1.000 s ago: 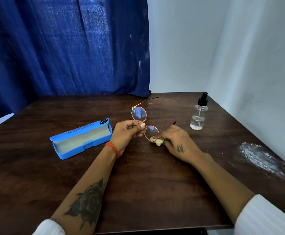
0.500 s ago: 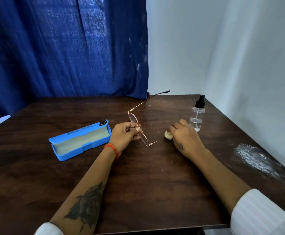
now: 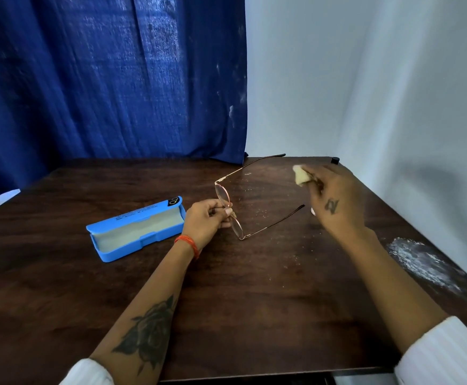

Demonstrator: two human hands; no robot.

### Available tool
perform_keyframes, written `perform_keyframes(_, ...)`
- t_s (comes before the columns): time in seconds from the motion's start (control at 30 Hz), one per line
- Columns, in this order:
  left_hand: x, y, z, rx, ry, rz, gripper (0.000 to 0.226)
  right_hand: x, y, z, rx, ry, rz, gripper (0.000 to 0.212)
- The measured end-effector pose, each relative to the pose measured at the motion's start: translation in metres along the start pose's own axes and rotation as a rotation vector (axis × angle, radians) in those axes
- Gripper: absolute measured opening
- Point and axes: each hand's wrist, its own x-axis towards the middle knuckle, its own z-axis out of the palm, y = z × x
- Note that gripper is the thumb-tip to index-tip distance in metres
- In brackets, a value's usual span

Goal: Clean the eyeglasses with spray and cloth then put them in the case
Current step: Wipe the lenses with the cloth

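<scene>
Right hand [image 3: 335, 201], pinching cloth [image 3: 301, 175], lifted far-right off lenses; left hand [image 3: 207, 219] pinches glasses [image 3: 228, 209]; wiping step, casing likely next.

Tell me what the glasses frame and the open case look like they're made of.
Eyeglasses: thin wire frame with a coppery sheen, likely metal; dark temple tips, maybe plastic. Case: smooth matte blue shell, probably plastic, with a pale lining that looks like soft fabric.
</scene>
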Motion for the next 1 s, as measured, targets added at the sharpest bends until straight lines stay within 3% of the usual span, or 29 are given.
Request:
perform_keyframes(0.13, -0.001, -0.001, 0.001, 0.013, -0.004, 0.024, 0.019, 0.018, -0.046, 0.015, 0.058, 0.006, -0.244, 0.030)
perform_keyframes(0.37, -0.004, 0.003, 0.001, 0.032, -0.012, 0.075, 0.021, 0.038, -0.079, 0.053, -0.273, -0.323, -0.663, 0.028)
perform_keyframes(0.77, -0.001, 0.000, -0.001, 0.031, -0.005, 0.070, 0.021, 0.056, -0.019, 0.034, -0.467, -0.305, -0.349, 0.020)
perform_keyframes(0.87, 0.000, -0.002, 0.000, 0.034, -0.004, 0.065, 0.021, 0.060, -0.005, 0.023, -0.395, -0.258, -0.268, 0.022)
perform_keyframes(1.0, 0.000, -0.002, -0.001, -0.040, 0.000, 0.032, 0.018, 0.055, 0.008, 0.004, -0.168, -0.043, -0.129, 0.023)
